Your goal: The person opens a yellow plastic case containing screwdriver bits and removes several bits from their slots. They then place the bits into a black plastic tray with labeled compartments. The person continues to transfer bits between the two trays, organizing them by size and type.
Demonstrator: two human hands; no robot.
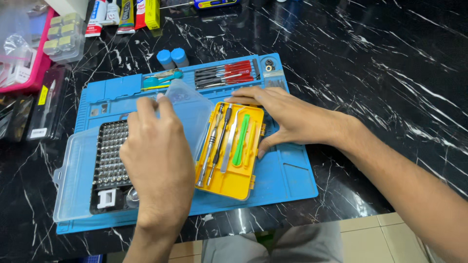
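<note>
Left hand [156, 160], nearest the camera, has its grip closed on the edge of the clear lid [187, 109], raised over the yellow tool case [233, 180]. Lid appears thin, light, flexible and smooth; best taken at the rim. Right hand [287, 117] lies open, fingers spread, pressing the case's far and right sides. Case sits on the blue mat [287, 175], beside the bit tray [111, 160], on the marble tabletop [390, 73]

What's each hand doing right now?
Left hand: holding the clear lid up.
Right hand: open, steadying the yellow tool case.
</note>
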